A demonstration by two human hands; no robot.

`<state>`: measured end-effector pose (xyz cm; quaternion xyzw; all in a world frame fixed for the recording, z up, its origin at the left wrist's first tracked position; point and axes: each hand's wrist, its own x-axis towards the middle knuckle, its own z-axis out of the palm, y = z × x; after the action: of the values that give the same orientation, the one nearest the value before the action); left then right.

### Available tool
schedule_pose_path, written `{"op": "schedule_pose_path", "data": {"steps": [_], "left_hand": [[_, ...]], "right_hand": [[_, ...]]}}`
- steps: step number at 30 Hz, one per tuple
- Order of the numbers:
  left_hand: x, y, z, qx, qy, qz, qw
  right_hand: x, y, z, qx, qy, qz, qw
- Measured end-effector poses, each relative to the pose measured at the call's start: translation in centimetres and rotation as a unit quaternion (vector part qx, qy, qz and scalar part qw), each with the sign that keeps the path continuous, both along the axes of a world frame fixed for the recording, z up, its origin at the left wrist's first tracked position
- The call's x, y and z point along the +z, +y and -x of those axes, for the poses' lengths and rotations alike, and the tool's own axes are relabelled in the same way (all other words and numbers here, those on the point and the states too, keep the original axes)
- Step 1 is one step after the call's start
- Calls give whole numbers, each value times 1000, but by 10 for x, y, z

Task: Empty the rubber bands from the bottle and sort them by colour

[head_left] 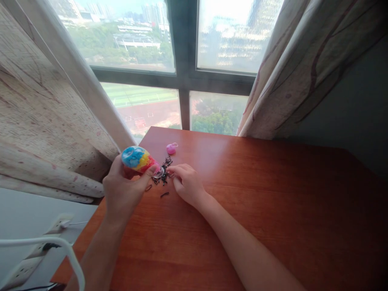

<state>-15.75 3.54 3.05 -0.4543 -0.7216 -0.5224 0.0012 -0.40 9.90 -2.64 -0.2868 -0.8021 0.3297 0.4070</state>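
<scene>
My left hand [125, 188] is wrapped round a clear bottle [138, 159] with blue, yellow, red and pink contents, which look like small elastic bands. The bottle lies tilted, its mouth low and pointing right, close to the tabletop. By the mouth is a loose heap of small black elastic bands [165, 171]. My right hand [188, 184] rests at the heap's right side, thumb and index finger closing on a band at its edge. A pink rounded cap [171, 149] with a pale loop sits just behind the heap.
The brown wooden table [242, 210] runs up to a window [182, 72]. Curtains hang on the left [60, 101] and right [281, 81]. At lower left are wall sockets [24, 270] and a white curved tube [60, 242]. One stray black band [164, 195] lies nearer me.
</scene>
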Motion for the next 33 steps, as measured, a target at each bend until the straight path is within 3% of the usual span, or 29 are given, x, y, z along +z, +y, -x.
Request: {"op": "schedule_pose_path", "data": {"steps": [3, 6, 9, 11, 14, 17, 21, 23, 25, 29, 31, 33], "left_hand": [[3, 1, -5, -24, -52, -26, 998], [5, 7, -11, -62, -198, -110, 972], [4, 13, -14, -74, -337, -165, 924], [3, 15, -14, -81, -382, -162, 906], [1, 15, -14, -86, -469, -149, 866], [0, 14, -16, -88, -533, -143, 829], [-3, 13, -19, -93, -505, -130, 848], [-5, 12, -19, -90, -495, -132, 854], [-7, 11, -19, -91, -482, -137, 861], [-9, 11, -17, -98, -439, -142, 881], [-9, 11, -16, -96, -433, -141, 885], [-10, 10, -15, -91, -431, -144, 886]], "right_hand": [[3, -2, 4, -14, 62, 37, 997], [7, -4, 10, -22, 151, 170, 974], [12, -6, 13, 30, 257, 340, 904], [15, -8, 13, 87, 299, 407, 859], [17, -13, 13, 165, 310, 426, 834], [14, -17, 15, 228, 265, 405, 845], [8, -16, 16, 193, 152, 342, 907], [10, -13, 15, 170, 130, 341, 915], [14, -12, 14, 184, 156, 391, 888], [20, -13, 15, 207, 259, 521, 787], [19, -13, 17, 180, 280, 546, 769], [15, -13, 18, 143, 284, 549, 773]]}}
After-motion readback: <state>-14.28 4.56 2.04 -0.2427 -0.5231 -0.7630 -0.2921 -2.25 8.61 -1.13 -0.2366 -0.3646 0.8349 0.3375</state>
